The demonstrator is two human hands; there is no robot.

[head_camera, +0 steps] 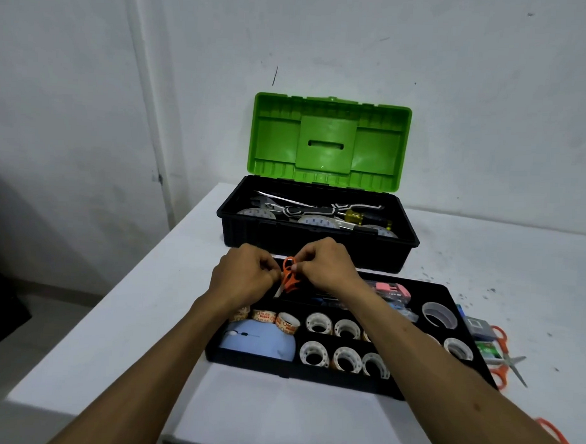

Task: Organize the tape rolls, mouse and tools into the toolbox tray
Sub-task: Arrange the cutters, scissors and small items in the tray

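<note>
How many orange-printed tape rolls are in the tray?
3: left roll, middle roll, right roll, in a row behind the blue mouse; the left forearm may hide more.

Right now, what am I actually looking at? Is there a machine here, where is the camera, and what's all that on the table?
No machine here: these are a person's two bare arms. The single picture comes from a camera worn on the person's head, looking forward and down, so the arms reach in from the bottom. The left hand and right hand meet over the back of a black tray, their fingers curled around small orange-handled scissors. The tray sits on a white table and holds a blue mouse, white tape rolls and printed tape rolls. Behind it stands a black toolbox with its green lid open, tools inside. A second pair of scissors lies on the table right of the tray.
</note>
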